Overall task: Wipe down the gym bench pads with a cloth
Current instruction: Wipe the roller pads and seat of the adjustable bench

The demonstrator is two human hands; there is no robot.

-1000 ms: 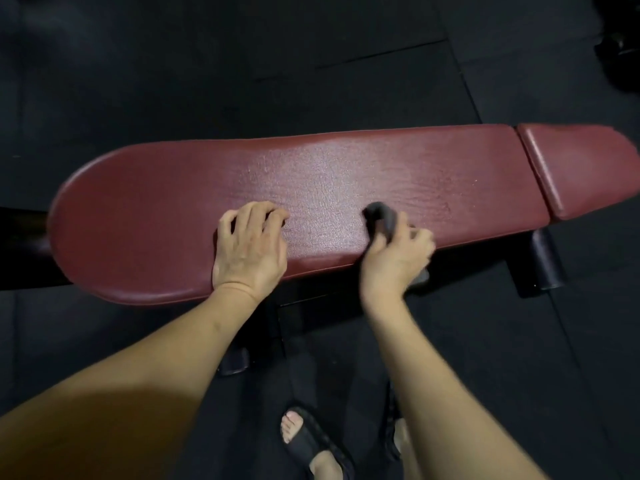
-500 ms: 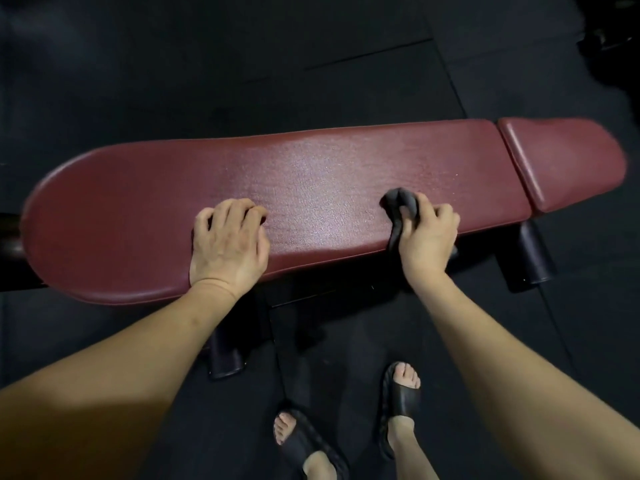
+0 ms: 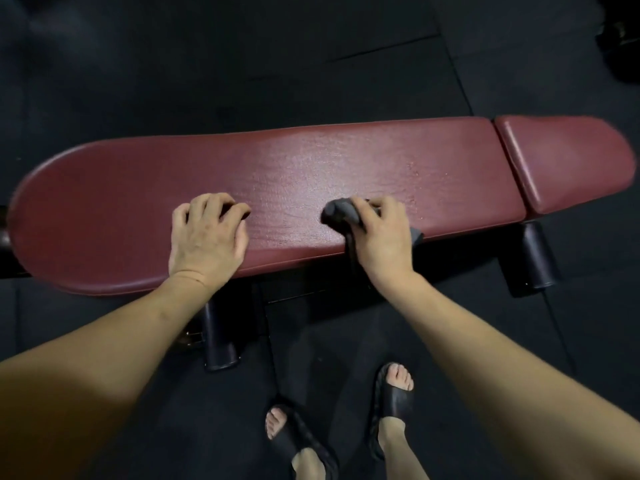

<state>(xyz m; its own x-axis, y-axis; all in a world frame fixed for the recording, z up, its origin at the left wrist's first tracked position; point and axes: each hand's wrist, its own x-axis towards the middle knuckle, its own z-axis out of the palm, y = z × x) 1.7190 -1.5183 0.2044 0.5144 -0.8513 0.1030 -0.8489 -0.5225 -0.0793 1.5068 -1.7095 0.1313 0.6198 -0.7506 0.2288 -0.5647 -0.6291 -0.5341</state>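
A long dark-red bench pad (image 3: 311, 174) runs left to right in front of me, with a shorter red seat pad (image 3: 568, 161) at its right end. My right hand (image 3: 381, 237) grips a bunched dark grey cloth (image 3: 337, 213) and presses it on the near half of the long pad; a tail of cloth hangs over the near edge. My left hand (image 3: 207, 237) rests on the pad left of the cloth, fingers bent with the tips on the surface, holding nothing.
Black bench legs (image 3: 218, 334) (image 3: 535, 258) stand under the pad on dark rubber floor tiles (image 3: 242, 64). My feet in black slides (image 3: 394, 393) (image 3: 298, 441) stand just in front of the bench. Dark equipment sits at the far right corner (image 3: 620, 36).
My right hand first slid the cloth to the right along the near part of the pad, then back left toward the middle. My left hand stayed planted; my feet shifted.
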